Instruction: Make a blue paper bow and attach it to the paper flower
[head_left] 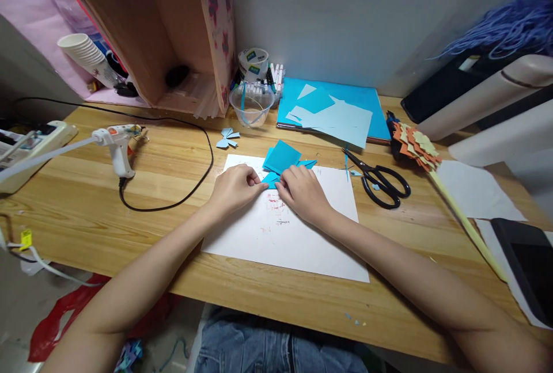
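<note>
A small piece of blue paper (271, 179) lies between my hands over a white sheet (280, 246) with red and dark marks. My left hand (237, 186) pinches its lower left corner between thumb and fingers. On its right side, my right hand (303, 193) has its fingers curled and its thumb pressed on the paper; part of the piece is hidden beneath that hand. Just beyond my fingers sit blue paper squares (283, 156), and a pointed blue scrap (308, 163) shows past my right knuckles.
Black-handled scissors (380, 180) lie to the right, near a paper flower (417, 145) on a stick. A white glue gun (120, 151) with a looping black cord is at left. Behind are a plastic cup (252, 105), a blue folder (375, 111) bearing paper offcuts, and a box (218, 45).
</note>
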A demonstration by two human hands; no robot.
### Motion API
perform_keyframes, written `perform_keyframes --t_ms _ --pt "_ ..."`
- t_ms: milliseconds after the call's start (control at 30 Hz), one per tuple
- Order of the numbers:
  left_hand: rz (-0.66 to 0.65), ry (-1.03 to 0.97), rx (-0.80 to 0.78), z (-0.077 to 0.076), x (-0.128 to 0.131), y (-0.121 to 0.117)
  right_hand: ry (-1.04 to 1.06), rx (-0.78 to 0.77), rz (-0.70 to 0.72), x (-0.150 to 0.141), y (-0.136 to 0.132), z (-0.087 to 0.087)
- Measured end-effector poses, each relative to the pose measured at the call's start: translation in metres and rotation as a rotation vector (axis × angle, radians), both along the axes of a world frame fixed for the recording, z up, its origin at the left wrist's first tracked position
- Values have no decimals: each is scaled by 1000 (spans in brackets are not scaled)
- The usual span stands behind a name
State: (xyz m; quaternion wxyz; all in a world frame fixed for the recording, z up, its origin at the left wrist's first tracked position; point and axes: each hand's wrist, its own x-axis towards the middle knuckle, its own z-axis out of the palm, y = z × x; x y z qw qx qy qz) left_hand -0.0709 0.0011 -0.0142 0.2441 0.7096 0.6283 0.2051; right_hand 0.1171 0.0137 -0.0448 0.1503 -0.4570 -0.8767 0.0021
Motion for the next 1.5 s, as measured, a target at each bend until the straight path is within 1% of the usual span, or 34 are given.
perform_keyframes --t_ms 167,333,433,633,800,933,1133,1333,1500 --pt "-25 -25 -5 -4 -2 2 9 5 1 0 0 -1" --pt "-144 -39 68 -3 1 0 34 -11 1 0 0 1" --pt "-130 -26 98 -3 5 -3 55 -22 7 0 0 2" --pt "-90 1 101 -5 11 -5 110 -39 -3 0 1 0" --pt "-96 -5 98 -7 10 -3 93 -45 -5 0 0 1" --pt "-132 -34 104 -9 9 -2 75 -51 -8 0 0 1" --pt "-113 -54 69 -10 10 -1 99 -63 0 0 0 2" --pt "-133 -56 34 -8 8 2 77 -72 12 1 1 1" --pt "-152 -65 -2 -8 5 6 162 -101 26 2 2 2"
